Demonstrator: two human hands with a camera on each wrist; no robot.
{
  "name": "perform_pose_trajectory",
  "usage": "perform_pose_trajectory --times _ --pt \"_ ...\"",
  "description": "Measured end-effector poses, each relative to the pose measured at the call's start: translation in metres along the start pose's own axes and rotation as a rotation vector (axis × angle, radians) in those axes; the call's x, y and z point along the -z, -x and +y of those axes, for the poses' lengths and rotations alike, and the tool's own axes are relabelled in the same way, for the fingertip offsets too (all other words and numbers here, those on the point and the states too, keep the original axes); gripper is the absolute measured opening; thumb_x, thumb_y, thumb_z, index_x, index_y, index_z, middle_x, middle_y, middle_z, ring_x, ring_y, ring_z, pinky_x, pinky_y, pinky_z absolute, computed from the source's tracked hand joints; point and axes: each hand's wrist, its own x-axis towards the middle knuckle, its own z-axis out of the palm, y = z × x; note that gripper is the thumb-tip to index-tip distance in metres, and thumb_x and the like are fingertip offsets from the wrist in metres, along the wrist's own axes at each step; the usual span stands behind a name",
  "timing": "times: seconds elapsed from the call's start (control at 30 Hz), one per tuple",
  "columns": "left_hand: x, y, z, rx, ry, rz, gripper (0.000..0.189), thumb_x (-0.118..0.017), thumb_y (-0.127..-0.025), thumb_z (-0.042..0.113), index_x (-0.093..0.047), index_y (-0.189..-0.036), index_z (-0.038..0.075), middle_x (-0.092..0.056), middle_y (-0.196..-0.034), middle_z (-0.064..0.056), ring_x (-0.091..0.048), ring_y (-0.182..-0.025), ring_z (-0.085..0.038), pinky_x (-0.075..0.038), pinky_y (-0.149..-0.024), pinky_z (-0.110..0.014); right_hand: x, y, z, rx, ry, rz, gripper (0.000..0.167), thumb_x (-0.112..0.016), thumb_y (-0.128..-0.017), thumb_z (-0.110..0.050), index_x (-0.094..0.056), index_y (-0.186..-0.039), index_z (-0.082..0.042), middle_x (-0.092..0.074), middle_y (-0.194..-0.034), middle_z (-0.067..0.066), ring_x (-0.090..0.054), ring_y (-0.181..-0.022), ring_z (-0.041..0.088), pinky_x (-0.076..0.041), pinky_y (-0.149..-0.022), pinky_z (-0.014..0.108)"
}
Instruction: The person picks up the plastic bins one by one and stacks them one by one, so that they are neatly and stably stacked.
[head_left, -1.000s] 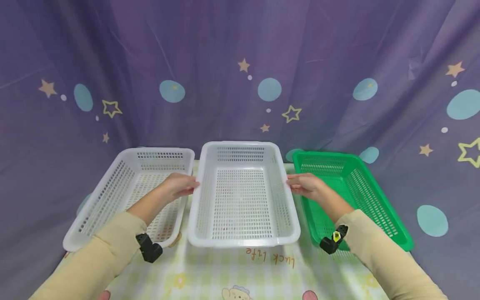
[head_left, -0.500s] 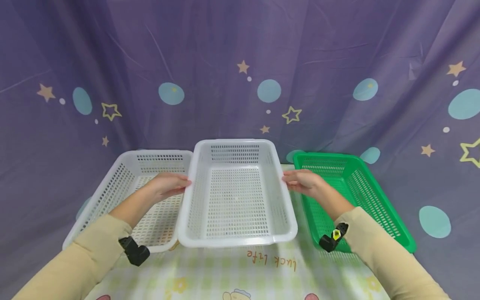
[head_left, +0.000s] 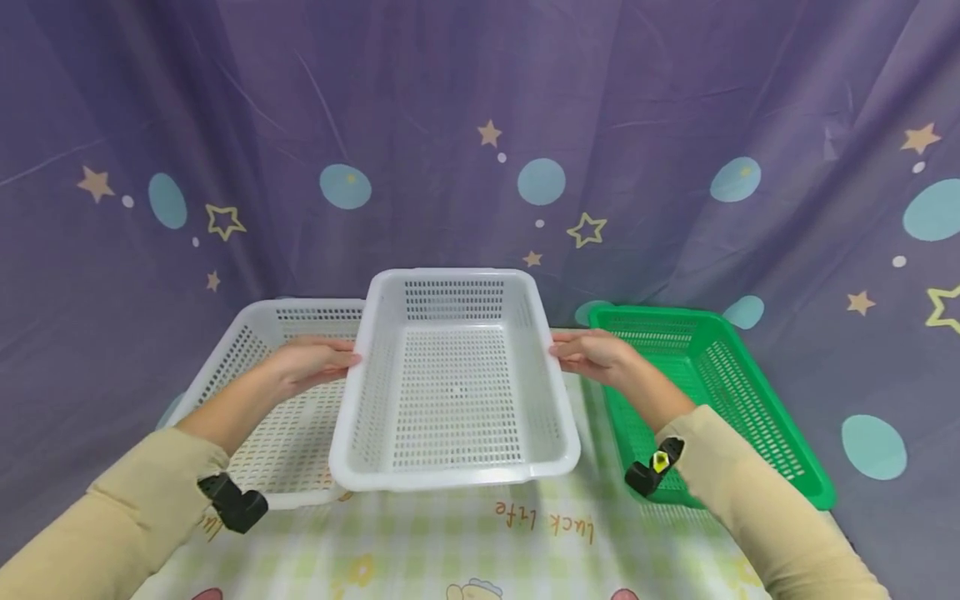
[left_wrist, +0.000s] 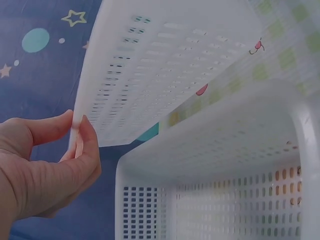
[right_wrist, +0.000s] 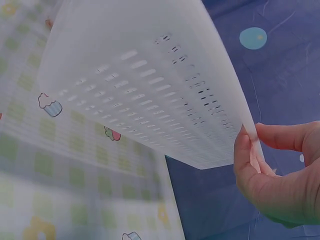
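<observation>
"one white basket (head_left: 457, 400): where, how held?"
"raised, near another pale basket (head_left: 300, 446); left hand (head_left: 313, 363) and right hand (head_left: 590, 355) pinch its opposite side rims (head_left: 562, 402)."
"handling?"
"likely light, stiff; those rims suit gripping."

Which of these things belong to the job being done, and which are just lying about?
Apparently part of the job:
left hand, pinching one side of the rim
right hand, pinching the opposite side
white rectangular plastic basket, held between them

Apparently just lying about:
second white rectangular plastic basket, to the left
green rectangular plastic basket, to the right
green-and-white checked cloth
purple star-patterned curtain
</observation>
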Motion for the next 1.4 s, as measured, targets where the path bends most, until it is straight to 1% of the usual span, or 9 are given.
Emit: perform_pose_trajectory --times 0.1,0.23,0.5,0.67,0.8,0.93,1.17,1.3,1.4 --pt "0.005 0.003 0.001 -0.003 -0.033 0.002 0.058 -0.061 -0.094 0.015 -0.038 -0.142 -0.008 -0.062 -0.124 -0.005 -0.060 -0.090 0.004 -0.041 -0.114 -0.043 -0.005 0.000 -0.004 -0.005 0.014 0.011 0.056 -0.051 -0.094 0.005 -0.031 -0.146 0.006 -0.069 -0.096 -0.005 -0.068 -0.087 0.006 -0.057 -0.079 0.019" --pt "0.014 0.007 0.003 -0.019 -0.054 0.002 0.061 -0.062 -0.093 0.017 -0.038 -0.143 -0.007 -0.059 -0.130 -0.008 -0.059 -0.094 0.004 -0.040 -0.114 -0.043 -0.014 -0.002 -0.008 -0.014 0.018 0.032 0.056 -0.052 -0.094 0.004 -0.032 -0.146 0.005 -0.066 -0.099 -0.002 -0.067 -0.087 0.007 -0.056 -0.078 0.018" --pt "0.037 0.012 0.000 -0.041 -0.068 0.006 0.064 -0.061 -0.094 0.016 -0.032 -0.144 -0.011 -0.061 -0.111 0.011 -0.058 -0.090 0.010 -0.052 -0.091 -0.016 -0.034 -0.015 -0.011 -0.007 -0.035 0.032 0.055 -0.051 -0.093 0.007 -0.032 -0.145 0.008 -0.065 -0.096 0.002 -0.067 -0.083 0.008 -0.057 -0.076 0.019" --pt "0.052 0.013 -0.001 -0.019 -0.110 0.005 0.068 -0.061 -0.094 0.020 -0.028 -0.147 -0.008 -0.058 -0.107 0.018 -0.058 -0.089 0.012 -0.048 -0.102 -0.027 -0.045 -0.023 -0.015 0.001 -0.015 0.040 0.054 -0.051 -0.093 0.007 -0.034 -0.144 0.008 -0.062 -0.112 0.010 -0.066 -0.084 0.008 -0.056 -0.092 0.027" --pt "0.066 0.017 -0.001 0.000 -0.159 0.024 0.071 -0.061 -0.095 0.027 -0.026 -0.149 -0.004 -0.054 -0.125 0.007 -0.057 -0.089 0.014 -0.044 -0.109 -0.036 -0.057 -0.028 -0.018 0.006 0.001 0.067 0.052 -0.053 -0.092 0.007 -0.039 -0.142 0.008 -0.054 -0.134 0.022 -0.066 -0.085 0.010 -0.045 -0.111 0.039" --pt "0.080 0.021 0.000 0.009 -0.203 0.044 0.073 -0.059 -0.096 0.030 -0.024 -0.150 -0.003 -0.042 -0.145 -0.010 -0.054 -0.088 0.016 -0.045 -0.108 -0.037 -0.070 -0.034 -0.021 0.024 0.018 0.098 0.050 -0.056 -0.090 0.007 -0.043 -0.139 0.008 -0.048 -0.142 0.026 -0.065 -0.088 0.014 -0.044 -0.111 0.042" --pt "0.096 0.025 -0.002 0.006 -0.282 0.103 0.073 -0.062 -0.094 0.028 -0.027 -0.147 -0.008 -0.061 -0.116 0.011 -0.056 -0.084 0.016 -0.054 -0.089 -0.022 -0.091 -0.042 -0.021 0.034 0.033 0.149 0.050 -0.060 -0.087 0.008 -0.047 -0.135 0.007 -0.053 -0.135 0.026 -0.065 -0.085 0.017 -0.050 -0.104 0.042" --pt "0.106 0.027 -0.003 0.004 -0.343 0.165 0.074 -0.063 -0.093 0.027 -0.028 -0.145 -0.012 -0.063 -0.119 0.002 -0.053 -0.079 0.017 -0.053 -0.080 -0.015 -0.105 -0.048 -0.018 0.050 0.010 0.151 0.051 -0.062 -0.085 0.009 -0.047 -0.134 0.008 -0.054 -0.133 0.025 -0.064 -0.084 0.017 -0.051 -0.103 0.042" --pt "0.114 0.031 -0.003 -0.006 -0.379 0.210 0.072 -0.064 -0.092 0.024 -0.030 -0.142 -0.015 -0.067 -0.108 0.006 -0.053 -0.076 0.017 -0.052 -0.073 -0.013 -0.115 -0.054 -0.015 0.078 -0.010 0.150 0.050 -0.064 -0.084 0.009 -0.049 -0.132 0.008 -0.056 -0.130 0.024 -0.064 -0.085 0.017 -0.052 -0.101 0.041"
